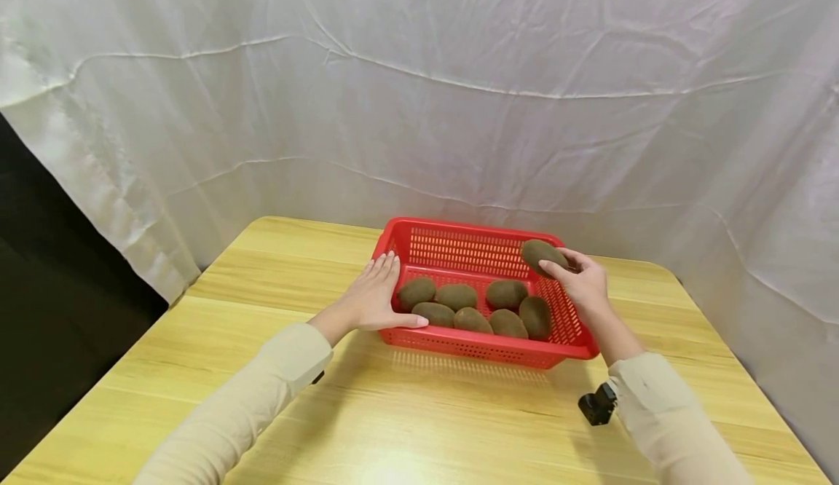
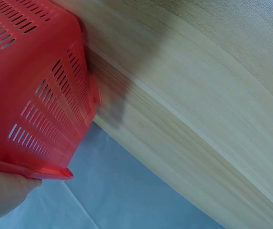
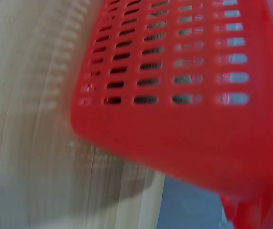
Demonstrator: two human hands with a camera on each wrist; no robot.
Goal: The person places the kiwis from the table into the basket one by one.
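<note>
A red plastic basket (image 1: 459,339) with slotted walls holds several brown kiwis (image 1: 457,296), grouped toward its front and left. My left hand (image 1: 375,299) rests on the basket's left rim, fingers straight along the edge and thumb over the front corner. In the left wrist view, part of that hand (image 2: 5,193) shows at the rim, beside the slotted outer wall. At the basket's right end my right hand (image 1: 583,281) pinches a kiwi (image 1: 542,255) between thumb and fingers, above the inside of the basket. The right wrist view shows the basket's outer wall (image 3: 174,138) and not the hand.
The basket stands on a light wood-grain table (image 1: 419,427). A pale cloth curtain (image 1: 419,106) hangs behind the table and along its sides. Dark space (image 1: 52,288) shows past the left edge. A small black device (image 1: 598,403) sits at the right cuff.
</note>
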